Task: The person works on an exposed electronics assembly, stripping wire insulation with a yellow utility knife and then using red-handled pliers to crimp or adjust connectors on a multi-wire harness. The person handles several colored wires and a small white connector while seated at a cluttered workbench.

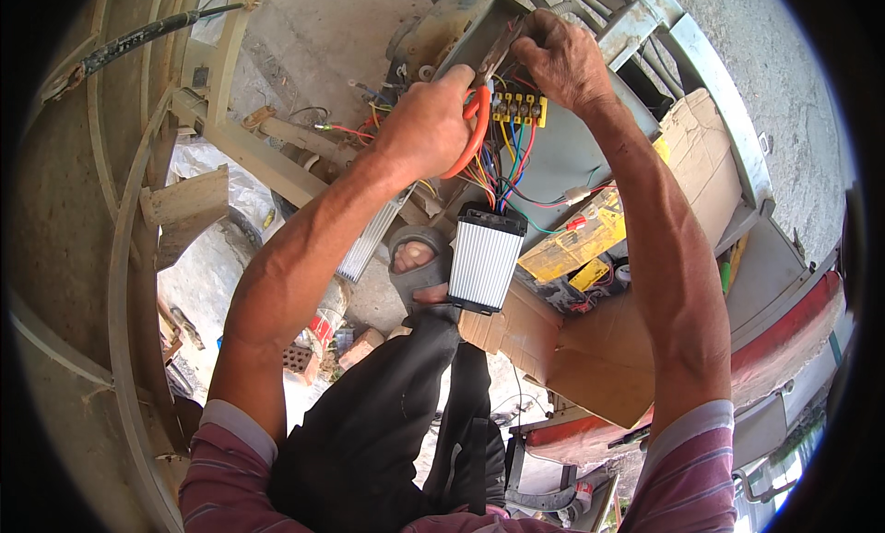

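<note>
My left hand (427, 127) is closed around the orange handles of a pair of pliers (477, 127), whose jaws point up toward my other hand. My right hand (564, 61) pinches close beside the jaws, its fingers curled down; what it holds is hidden behind them. Just below the two hands sits a yellow terminal block (521, 109) with metal screws and coloured wires. Those wires run down to a silver ribbed controller box (484, 261) with black ends. A grey metal panel (562, 164) lies behind the wires.
To the right are a yellow strip (572, 242), a red connector (576, 224) and cardboard (604, 362). A second ribbed metal unit (373, 238) leans near my sandalled foot (419, 261). Metal frame bars (263, 159) stand at the left, and a pale curved frame (724, 100) at the right.
</note>
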{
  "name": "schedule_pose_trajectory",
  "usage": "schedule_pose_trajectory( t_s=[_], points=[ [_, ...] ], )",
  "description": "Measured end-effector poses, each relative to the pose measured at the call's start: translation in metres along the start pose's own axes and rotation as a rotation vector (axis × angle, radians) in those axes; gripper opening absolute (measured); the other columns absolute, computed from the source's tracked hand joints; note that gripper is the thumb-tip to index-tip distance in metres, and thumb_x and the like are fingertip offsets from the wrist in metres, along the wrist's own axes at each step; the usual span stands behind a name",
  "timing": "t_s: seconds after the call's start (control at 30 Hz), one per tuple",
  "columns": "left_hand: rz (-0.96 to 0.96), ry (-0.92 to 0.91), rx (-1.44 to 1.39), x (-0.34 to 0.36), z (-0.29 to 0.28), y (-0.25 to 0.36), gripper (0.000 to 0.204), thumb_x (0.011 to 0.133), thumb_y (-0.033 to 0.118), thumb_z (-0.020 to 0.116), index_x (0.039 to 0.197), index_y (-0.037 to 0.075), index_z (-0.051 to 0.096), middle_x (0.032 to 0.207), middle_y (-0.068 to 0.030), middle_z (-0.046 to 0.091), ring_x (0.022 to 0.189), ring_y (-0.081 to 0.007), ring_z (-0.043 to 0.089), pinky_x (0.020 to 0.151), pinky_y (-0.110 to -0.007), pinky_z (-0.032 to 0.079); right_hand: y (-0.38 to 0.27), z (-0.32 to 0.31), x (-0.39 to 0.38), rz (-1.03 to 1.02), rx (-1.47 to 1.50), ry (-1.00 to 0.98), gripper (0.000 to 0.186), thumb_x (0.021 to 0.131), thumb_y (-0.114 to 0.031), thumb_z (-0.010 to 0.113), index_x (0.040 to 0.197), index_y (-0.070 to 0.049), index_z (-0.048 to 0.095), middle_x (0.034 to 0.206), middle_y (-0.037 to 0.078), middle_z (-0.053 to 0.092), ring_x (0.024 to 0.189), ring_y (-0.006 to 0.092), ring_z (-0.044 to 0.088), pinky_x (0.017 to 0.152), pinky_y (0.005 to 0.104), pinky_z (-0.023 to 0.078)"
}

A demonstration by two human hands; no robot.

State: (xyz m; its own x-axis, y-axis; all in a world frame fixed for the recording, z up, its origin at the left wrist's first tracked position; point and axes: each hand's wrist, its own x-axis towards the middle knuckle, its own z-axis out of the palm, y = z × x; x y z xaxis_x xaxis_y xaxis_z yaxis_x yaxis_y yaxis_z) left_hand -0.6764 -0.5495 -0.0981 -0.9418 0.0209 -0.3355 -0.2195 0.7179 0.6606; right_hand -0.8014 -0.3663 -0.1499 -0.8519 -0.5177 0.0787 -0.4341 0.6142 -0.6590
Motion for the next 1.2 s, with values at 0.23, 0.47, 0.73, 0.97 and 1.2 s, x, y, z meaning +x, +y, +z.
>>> schedule_pose_trajectory(
  t_s=[0.23,0.47,0.73,0.97,1.2],
  points=[
    [0.035,0.049,0.005,-0.002,0.001,-0.002,0.022,0.09,0.011,0.066,0.104,0.0,0.053,0.083,-0.0323,0.068,0.086,-0.0528,0.068,0.071,-0.059,0.053,0.002,0.002,0.001,-0.036,-0.056,0.009,0.027,0.087,-0.029,0.063,0.097,-0.006,0.072,0.08,0.017,0.074,0.081,0.0387,0.073,0.079,0.0461,0.058],
    [-0.042,0.124,-0.096,0.005,-0.023,-0.009,0.025,0.092,0.012,0.066,0.112,0.002,0.054,0.073,-0.0089,0.064,0.06,-0.0183,0.064,0.054,-0.036,0.05,-0.005,-0.003,-0.004,0.035,0.105,0.0,0.027,0.089,-0.024,0.063,0.102,-0.001,0.071,0.085,0.017,0.076,0.077,0.0294,0.077,0.078,0.042,0.059],
    [-0.203,-0.217,-0.352,-0.007,-0.011,-0.007,0.042,0.09,0.011,0.066,0.129,0.0,0.054,0.088,-0.0079,0.067,0.064,-0.0152,0.067,0.055,-0.031,0.053,-0.01,-0.007,-0.006,0.09,0.179,-0.021,0.026,0.094,-0.02,0.061,0.107,0.0,0.072,0.082,0.017,0.076,0.075,0.028,0.078,0.076,0.0409,0.059],
    [-0.155,-0.187,-0.266,-0.005,-0.009,-0.005,0.034,0.091,0.014,0.067,0.12,0.001,0.056,0.086,-0.0117,0.069,0.069,-0.0227,0.071,0.058,-0.036,0.054,-0.008,-0.003,-0.005,0.116,0.191,-0.018,0.025,0.096,-0.021,0.06,0.108,-0.003,0.072,0.082,0.017,0.076,0.076,0.0299,0.078,0.076,0.0431,0.059],
    [-0.072,-0.103,-0.25,-0.005,-0.002,-0.004,0.024,0.092,0.018,0.069,0.103,0.001,0.056,0.084,-0.0244,0.072,0.079,-0.043,0.072,0.069,-0.049,0.055,-0.001,0.001,-0.003,0.109,0.201,-0.047,0.024,0.094,-0.022,0.061,0.106,-0.003,0.072,0.085,0.018,0.075,0.082,0.0386,0.074,0.078,0.0478,0.058]
  ],
)
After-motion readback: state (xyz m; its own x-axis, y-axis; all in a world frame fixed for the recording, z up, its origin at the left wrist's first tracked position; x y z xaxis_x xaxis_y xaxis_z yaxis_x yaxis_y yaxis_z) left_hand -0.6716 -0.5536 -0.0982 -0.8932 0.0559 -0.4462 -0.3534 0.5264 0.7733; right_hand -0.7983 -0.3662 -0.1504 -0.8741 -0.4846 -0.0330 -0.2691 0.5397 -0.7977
